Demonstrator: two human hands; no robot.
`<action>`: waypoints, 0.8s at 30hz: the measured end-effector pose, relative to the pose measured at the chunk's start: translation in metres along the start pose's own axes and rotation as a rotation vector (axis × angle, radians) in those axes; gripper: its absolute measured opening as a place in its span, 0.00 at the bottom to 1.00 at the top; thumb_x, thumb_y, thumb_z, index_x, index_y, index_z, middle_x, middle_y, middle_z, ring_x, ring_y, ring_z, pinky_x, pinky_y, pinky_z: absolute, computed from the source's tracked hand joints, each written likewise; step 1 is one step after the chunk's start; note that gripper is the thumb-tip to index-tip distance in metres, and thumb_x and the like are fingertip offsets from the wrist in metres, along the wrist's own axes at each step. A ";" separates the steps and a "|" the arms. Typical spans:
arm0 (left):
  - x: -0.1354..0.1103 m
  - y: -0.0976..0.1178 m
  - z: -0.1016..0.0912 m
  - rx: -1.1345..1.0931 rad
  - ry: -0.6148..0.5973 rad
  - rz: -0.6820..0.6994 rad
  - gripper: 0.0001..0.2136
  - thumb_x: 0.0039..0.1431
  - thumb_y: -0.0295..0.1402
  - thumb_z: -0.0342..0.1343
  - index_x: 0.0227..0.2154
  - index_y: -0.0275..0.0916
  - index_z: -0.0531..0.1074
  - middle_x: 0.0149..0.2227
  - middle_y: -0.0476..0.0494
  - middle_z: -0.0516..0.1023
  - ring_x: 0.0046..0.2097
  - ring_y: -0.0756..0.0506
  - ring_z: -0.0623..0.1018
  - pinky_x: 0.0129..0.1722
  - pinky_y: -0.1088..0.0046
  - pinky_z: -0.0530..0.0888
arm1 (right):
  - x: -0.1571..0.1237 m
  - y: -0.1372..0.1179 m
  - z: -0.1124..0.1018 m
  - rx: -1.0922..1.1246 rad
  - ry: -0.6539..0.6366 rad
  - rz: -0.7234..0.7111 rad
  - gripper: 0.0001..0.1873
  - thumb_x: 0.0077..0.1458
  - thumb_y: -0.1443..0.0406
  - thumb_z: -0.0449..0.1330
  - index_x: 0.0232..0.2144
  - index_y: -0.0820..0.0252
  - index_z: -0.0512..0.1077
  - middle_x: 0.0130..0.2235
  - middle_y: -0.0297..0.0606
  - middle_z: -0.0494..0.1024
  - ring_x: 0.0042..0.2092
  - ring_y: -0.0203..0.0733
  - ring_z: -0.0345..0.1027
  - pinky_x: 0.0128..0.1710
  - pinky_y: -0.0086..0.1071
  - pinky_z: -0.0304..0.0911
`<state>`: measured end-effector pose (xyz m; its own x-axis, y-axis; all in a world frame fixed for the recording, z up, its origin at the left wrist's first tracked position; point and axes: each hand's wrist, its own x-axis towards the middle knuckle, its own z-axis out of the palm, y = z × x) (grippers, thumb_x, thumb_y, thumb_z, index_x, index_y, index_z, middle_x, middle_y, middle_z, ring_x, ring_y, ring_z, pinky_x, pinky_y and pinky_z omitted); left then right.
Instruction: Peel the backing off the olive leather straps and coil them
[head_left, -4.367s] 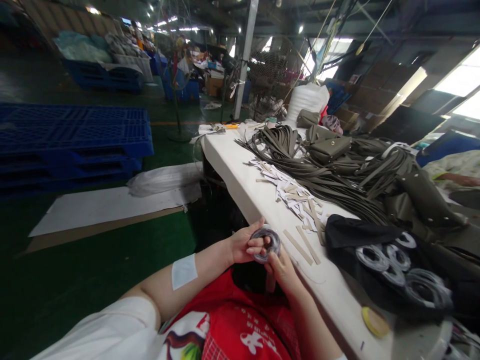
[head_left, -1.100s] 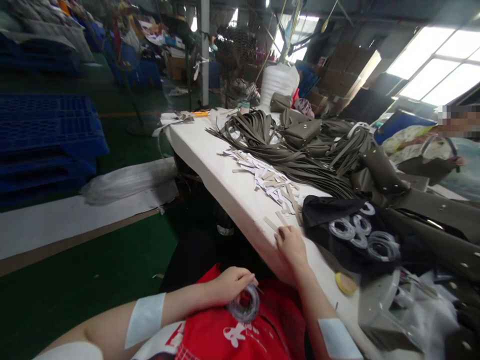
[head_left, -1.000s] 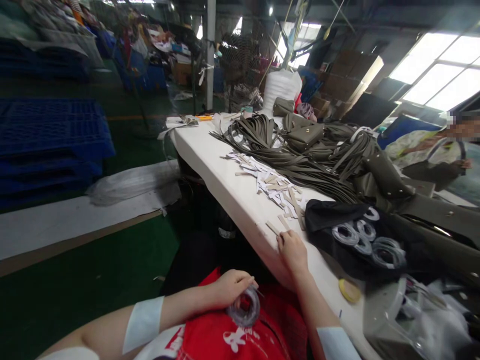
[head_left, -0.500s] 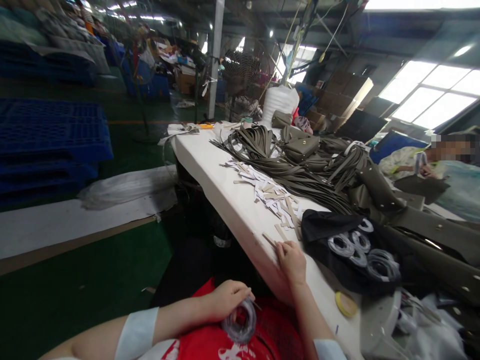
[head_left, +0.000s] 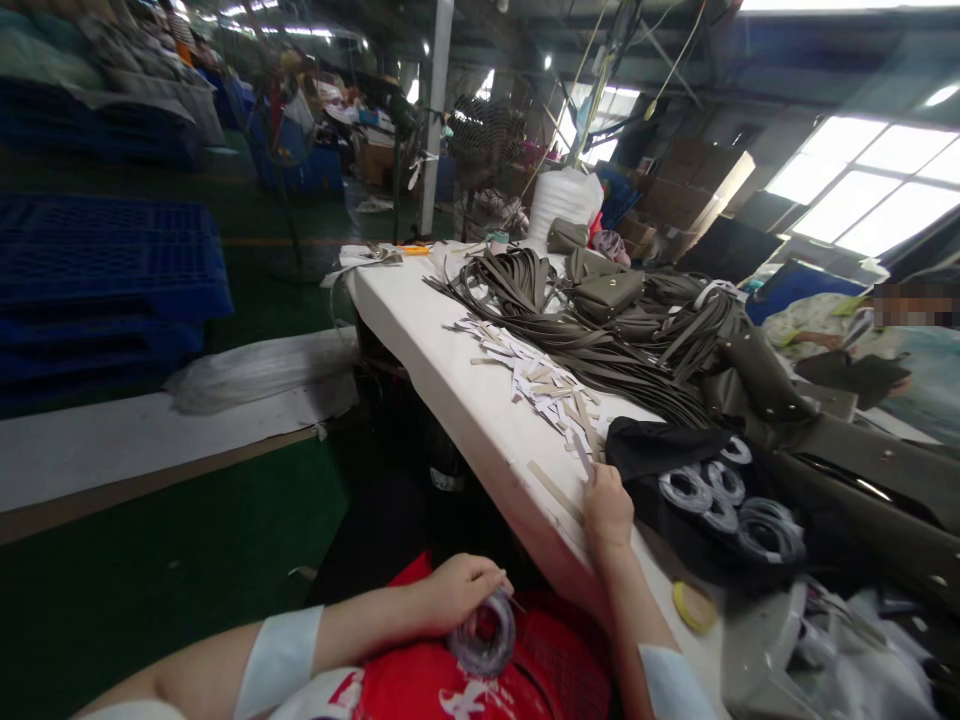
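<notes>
Low over my lap, my left hand (head_left: 463, 592) is closed around a greyish, see-through ring-shaped coil (head_left: 487, 655); a thin end sticks out by the fingertips. My right hand (head_left: 609, 508) rests at the near edge of the white table (head_left: 442, 385), its fingers pinched on a narrow paper strip (head_left: 582, 456). Left of that hand a single beige strip (head_left: 553, 487) lies flat. Just beyond is a loose pile of white and beige strips (head_left: 536, 375). Several similar coils (head_left: 686, 490) lie on black cloth (head_left: 637, 450) to the right.
Dark olive straps (head_left: 592, 350) and bag pieces (head_left: 765, 375) cover the table's far side. A yellow-rimmed disc (head_left: 694, 607) and clear plastic bags (head_left: 855, 640) lie at the near right. Across the table sits another person (head_left: 817, 325). Blue pallets (head_left: 112, 260) stand at left.
My right hand has moved right and slightly up, away from the lone strip, onto another strip by the pile. The left hand still holds the coil. The co-worker's hands have shifted.
</notes>
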<state>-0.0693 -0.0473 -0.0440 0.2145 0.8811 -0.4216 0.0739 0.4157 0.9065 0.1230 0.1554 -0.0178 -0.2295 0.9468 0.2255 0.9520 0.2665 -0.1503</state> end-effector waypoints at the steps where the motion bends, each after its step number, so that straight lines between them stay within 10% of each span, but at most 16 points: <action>1: 0.000 0.000 -0.001 -0.001 -0.005 0.003 0.35 0.53 0.64 0.45 0.40 0.35 0.76 0.27 0.45 0.77 0.19 0.52 0.68 0.19 0.78 0.64 | -0.005 -0.003 -0.006 0.015 0.010 0.011 0.16 0.65 0.68 0.44 0.44 0.66 0.71 0.43 0.49 0.76 0.39 0.44 0.71 0.36 0.32 0.59; 12: 0.001 0.005 -0.002 -0.128 -0.047 -0.138 0.30 0.57 0.58 0.48 0.42 0.34 0.76 0.28 0.44 0.79 0.20 0.50 0.71 0.22 0.74 0.68 | -0.102 -0.049 -0.113 0.393 -0.727 -0.489 0.13 0.58 0.58 0.55 0.26 0.56 0.73 0.25 0.32 0.77 0.25 0.36 0.66 0.26 0.29 0.50; 24: -0.004 0.014 -0.002 0.028 -0.046 -0.025 0.22 0.64 0.47 0.44 0.41 0.34 0.75 0.31 0.44 0.80 0.24 0.49 0.75 0.28 0.74 0.71 | -0.121 -0.083 -0.078 0.122 -0.747 -0.597 0.08 0.55 0.64 0.57 0.27 0.57 0.75 0.26 0.39 0.78 0.25 0.40 0.67 0.27 0.33 0.44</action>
<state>-0.0713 -0.0442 -0.0298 0.2570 0.8589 -0.4430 0.1072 0.4303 0.8963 0.0875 0.0046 0.0422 -0.7787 0.5085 -0.3675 0.6189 0.7184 -0.3175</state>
